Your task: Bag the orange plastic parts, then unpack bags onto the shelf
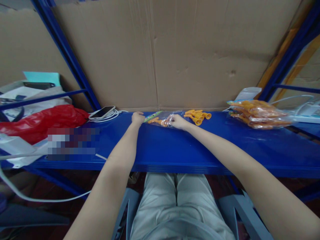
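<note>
A clear plastic bag point(160, 116) with a green printed strip lies flat on the blue shelf, and several orange horn-shaped plastic pieces point(153, 120) show inside it. My left hand point(138, 119) has its fingers closed on the bag's left end, by the printed strip. At the right part of the bag is my right hand point(179, 122), fingers bunched together against the orange pieces. Whether those fingers are inside the bag or on top of it I cannot tell. Just right of this hand lies a loose pile of orange horns point(197, 116), some with flared round ends facing me.
Filled bags of orange pieces point(260, 115) are stacked at the right. A phone point(102, 112) rests on a coiled white cable at the left, beside a red plastic bag point(47, 120). Cardboard point(175, 60) stands behind the blue shelf point(170, 146); blue posts rise at both sides.
</note>
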`<state>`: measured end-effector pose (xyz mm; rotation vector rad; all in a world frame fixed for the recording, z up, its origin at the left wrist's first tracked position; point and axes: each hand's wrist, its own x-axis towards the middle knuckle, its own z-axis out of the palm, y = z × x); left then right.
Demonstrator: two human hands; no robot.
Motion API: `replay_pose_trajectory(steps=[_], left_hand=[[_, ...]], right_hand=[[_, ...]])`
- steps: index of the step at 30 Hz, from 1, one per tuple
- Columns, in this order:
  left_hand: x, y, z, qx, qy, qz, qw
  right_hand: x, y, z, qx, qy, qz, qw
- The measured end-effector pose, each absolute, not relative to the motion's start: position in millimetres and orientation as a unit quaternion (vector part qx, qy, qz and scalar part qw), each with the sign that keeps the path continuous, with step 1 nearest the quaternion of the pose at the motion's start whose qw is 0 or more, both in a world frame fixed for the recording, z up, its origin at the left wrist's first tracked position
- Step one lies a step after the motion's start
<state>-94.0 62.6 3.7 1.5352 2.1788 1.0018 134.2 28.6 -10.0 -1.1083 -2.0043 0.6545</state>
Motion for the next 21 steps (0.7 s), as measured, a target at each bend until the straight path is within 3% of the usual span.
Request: replay_pose_trajectory(steps=[8,21], left_hand=[[-89,59,4,0.519,0.746,0.381,0.168],[-80,59,2,0.539,0.732,0.377,0.18]], right_hand=[[136,28,-11,-0.426,-0.742,0.33,0.398],[135,20,-5,-0.487,-0.719,0.324,0.375]])
